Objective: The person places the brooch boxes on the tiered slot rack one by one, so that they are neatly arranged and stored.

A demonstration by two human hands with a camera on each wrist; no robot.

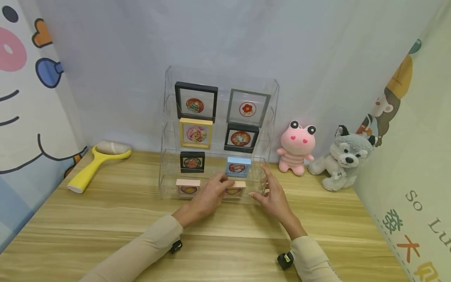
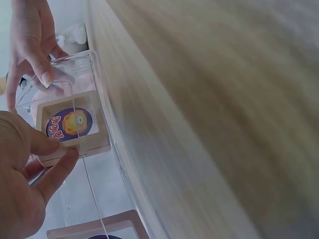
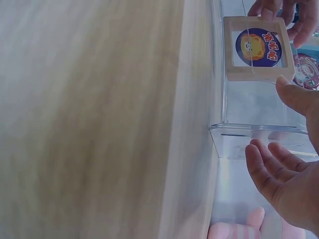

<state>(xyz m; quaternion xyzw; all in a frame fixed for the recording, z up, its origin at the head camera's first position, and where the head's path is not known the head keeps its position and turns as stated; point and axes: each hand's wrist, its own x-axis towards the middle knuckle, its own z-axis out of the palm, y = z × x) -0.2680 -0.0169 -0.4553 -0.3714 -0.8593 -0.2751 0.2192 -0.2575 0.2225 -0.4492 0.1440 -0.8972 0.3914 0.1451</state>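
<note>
A clear acrylic stand (image 1: 222,74) with stepped tiers holds several small square frames. On its lowest tier, toward the right, is a beige frame (image 2: 70,122) with a purple round picture of a yellow lion. My left hand (image 1: 209,194) pinches that frame's left side between thumb and fingers. My right hand (image 1: 273,197) is at the stand's right end, fingers spread and partly bent. In the right wrist view its thumb tip comes close to the frame's other side, while the fingers are outside the clear end wall. Left on the same tier sits a pink-beige frame (image 1: 188,183).
A light blue frame (image 1: 238,167) and a black frame (image 1: 192,162) occupy the tier above. Right of the stand sit a pink frog plush (image 1: 297,147) and a grey dog plush (image 1: 347,158). A yellow-handled lint roller (image 1: 88,168) lies at the left on the wooden table (image 1: 218,250).
</note>
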